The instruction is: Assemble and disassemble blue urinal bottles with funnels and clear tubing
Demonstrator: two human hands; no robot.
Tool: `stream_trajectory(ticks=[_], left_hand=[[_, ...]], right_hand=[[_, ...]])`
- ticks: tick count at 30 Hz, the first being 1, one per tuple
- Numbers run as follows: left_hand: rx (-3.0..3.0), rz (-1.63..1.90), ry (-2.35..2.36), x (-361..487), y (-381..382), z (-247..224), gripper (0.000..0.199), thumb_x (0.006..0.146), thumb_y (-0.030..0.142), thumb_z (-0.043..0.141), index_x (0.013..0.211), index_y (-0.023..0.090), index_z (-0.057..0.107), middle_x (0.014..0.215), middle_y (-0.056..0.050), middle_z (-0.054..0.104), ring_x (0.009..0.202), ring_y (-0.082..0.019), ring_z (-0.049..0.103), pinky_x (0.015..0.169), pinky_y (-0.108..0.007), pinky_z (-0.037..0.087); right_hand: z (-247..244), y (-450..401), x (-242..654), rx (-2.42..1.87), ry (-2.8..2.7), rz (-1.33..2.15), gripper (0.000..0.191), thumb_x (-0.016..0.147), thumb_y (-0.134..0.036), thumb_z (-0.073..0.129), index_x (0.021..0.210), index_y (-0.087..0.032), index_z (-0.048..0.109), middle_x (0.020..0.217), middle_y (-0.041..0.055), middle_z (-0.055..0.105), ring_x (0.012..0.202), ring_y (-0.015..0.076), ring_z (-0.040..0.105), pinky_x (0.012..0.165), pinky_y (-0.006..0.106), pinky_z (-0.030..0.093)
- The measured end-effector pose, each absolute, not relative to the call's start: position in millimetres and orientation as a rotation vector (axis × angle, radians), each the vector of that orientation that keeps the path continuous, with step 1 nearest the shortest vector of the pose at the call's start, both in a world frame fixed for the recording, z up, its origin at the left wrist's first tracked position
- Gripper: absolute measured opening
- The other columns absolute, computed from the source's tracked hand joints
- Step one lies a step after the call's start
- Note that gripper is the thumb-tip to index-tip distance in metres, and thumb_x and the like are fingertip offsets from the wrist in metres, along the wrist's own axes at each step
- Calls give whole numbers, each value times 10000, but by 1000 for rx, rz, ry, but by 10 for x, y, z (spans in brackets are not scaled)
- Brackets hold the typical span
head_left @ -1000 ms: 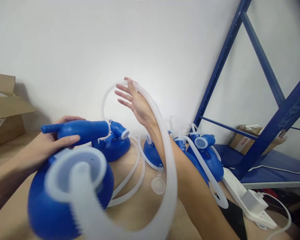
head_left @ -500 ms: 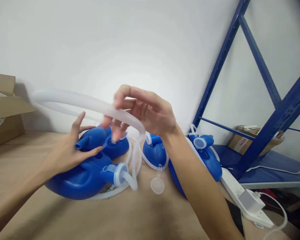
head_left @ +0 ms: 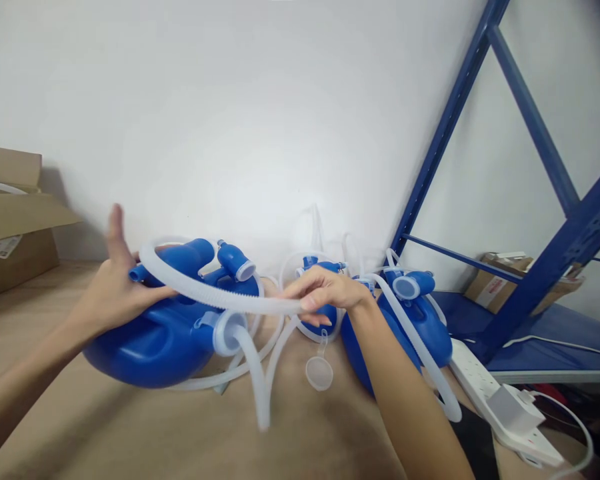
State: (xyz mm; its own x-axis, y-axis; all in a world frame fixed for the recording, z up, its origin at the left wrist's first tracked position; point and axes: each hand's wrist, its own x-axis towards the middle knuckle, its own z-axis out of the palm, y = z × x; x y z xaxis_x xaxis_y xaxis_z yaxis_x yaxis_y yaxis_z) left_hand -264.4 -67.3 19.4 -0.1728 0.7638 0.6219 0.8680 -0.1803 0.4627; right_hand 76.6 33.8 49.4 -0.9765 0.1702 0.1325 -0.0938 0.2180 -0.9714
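Note:
My left hand point(head_left: 116, 288) is wrapped around a blue spouted plastic mouthpiece point(head_left: 193, 257) above a blue urinal bottle point(head_left: 147, 347), one finger raised; its other fingers are partly hidden. A translucent ribbed hose point(head_left: 220, 299) arches over the mouthpiece toward my right hand point(head_left: 330, 291), which pinches it between thumb and fingers. From the bottle's white-rimmed neck point(head_left: 226, 333) a hose end hangs down in a bend over the table. A clear round cap point(head_left: 319, 372) lies on the table below my right hand.
More blue bottles with hoses point(head_left: 420, 327) stand at the right, and others sit behind the held one. An open cardboard box point(head_left: 17, 263) is at the left. A white power strip point(head_left: 515, 427) with a plugged-in adapter lies by the blue metal shelf point(head_left: 535, 333).
My right hand has moved lower and right and now pinches the hose, which is drawn down across the bottle. My left hand has shifted left, with a finger raised.

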Motion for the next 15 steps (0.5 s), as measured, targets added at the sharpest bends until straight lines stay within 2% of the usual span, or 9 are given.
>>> stream_trajectory(ticks=[1,3,4,6,7,10,11,13,15], left_hand=[[-1940,-1278,-1941,-2626,-699,224,1026,719,685,674,1568,274,270,1131,-35,775,1040,-301,713,983,-428,535],[-1937,-1239,-1977,-2585,-742,273,788,702,677,675,1366,286,514,1022,-6,762,893,-280,705,846,-365,548],[-1937,-1212,-1989,-2567,-758,291,703,695,677,672,1263,278,564,948,7,743,832,-266,688,784,-339,536],[-1943,-1190,-1988,-2545,-781,319,643,692,685,662,1171,270,555,845,30,691,765,-242,654,717,-306,504],[-1947,-1196,-1980,-2543,-791,331,641,695,696,654,1161,272,537,834,36,673,758,-234,645,709,-298,496],[-1917,-1243,-1973,-2567,-833,386,661,668,750,665,1091,272,490,854,44,648,775,-215,628,714,-283,493],[-1888,-1248,-1988,-2576,-856,411,685,637,779,677,1047,269,478,822,51,633,756,-207,617,693,-274,487],[-1848,-1215,-2022,-2577,-917,465,727,584,830,692,977,263,462,731,71,588,691,-187,585,640,-251,459],[-1847,-1166,-2042,-2542,-996,514,743,578,854,684,961,256,466,693,76,571,657,-175,565,617,-237,429]], right_hand=[[468,352,773,-84,-2350,1880,533,843,-473,796,1190,-75,724,614,-2,660,547,127,630,470,201,484],[419,353,738,-107,-2438,1954,636,878,-628,712,1209,-85,729,785,80,742,750,176,724,615,241,564],[386,349,691,-141,-2426,1975,690,893,-707,633,1212,-104,733,889,113,763,849,196,742,681,261,585],[284,359,540,-293,-2319,1940,710,922,-769,509,1199,-159,745,1055,125,765,968,202,737,756,273,600],[215,380,440,-415,-2251,1881,646,931,-739,527,1174,-186,757,1095,109,761,987,193,730,772,268,603],[-29,513,96,-811,-2071,1731,326,868,-502,752,1053,-236,791,1166,60,741,1113,194,681,793,256,608],[-108,573,-16,-885,-2038,1717,278,837,-428,795,1032,-231,790,1156,61,739,1109,210,679,782,277,612],[-245,689,-213,-1004,-1923,1680,259,839,-411,790,997,-206,782,1132,75,735,1069,229,683,792,317,607],[-347,771,-369,-1061,-1828,1668,348,875,-493,739,980,-163,774,1139,120,724,1024,265,695,820,388,601]])
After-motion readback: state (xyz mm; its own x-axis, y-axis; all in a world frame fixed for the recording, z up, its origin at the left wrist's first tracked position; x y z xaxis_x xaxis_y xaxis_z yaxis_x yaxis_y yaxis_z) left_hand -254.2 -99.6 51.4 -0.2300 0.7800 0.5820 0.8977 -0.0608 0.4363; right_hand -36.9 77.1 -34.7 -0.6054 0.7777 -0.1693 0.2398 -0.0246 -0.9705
